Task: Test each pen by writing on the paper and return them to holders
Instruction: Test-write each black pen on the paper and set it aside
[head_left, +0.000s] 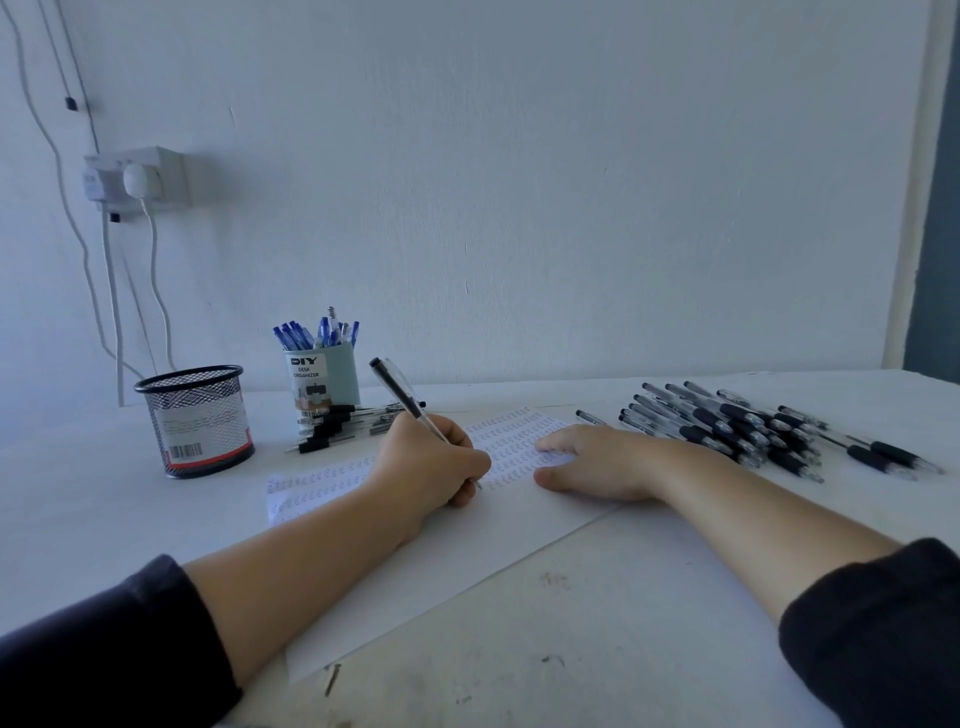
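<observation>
Head view: your left hand (434, 460) is curled round a black-capped pen (410, 402), fingers pinching its barrel low down, the cap end tilted up and away toward the wall, the tip down on the paper (467, 561) just beside your knuckles. Your right hand (597, 462) lies flat on the same sheet, fingers straight and spread a little, holding nothing, only pressing the page down. The paper sits skewed on the white table (597, 623), its far half covered in rows of small pen marks, its near half bare. To the right of your right hand, a loose heap of black-grip pens (727, 426) lies on the table, with a few strays spilling further right. Behind your left hand, a smaller bundle of black pens (337, 423) lies flat at the foot of the pale blue desk organizer (322, 376), which stands upright and holds blue-capped pens (317, 332). Left of it, apart, stands a black mesh holder (200, 421); what is inside cannot be made out. Dark sleeves (104, 649) cover both forearms near the frame edge. On the wall at the left, a socket (137, 179) with a white plug and trailing cables.
</observation>
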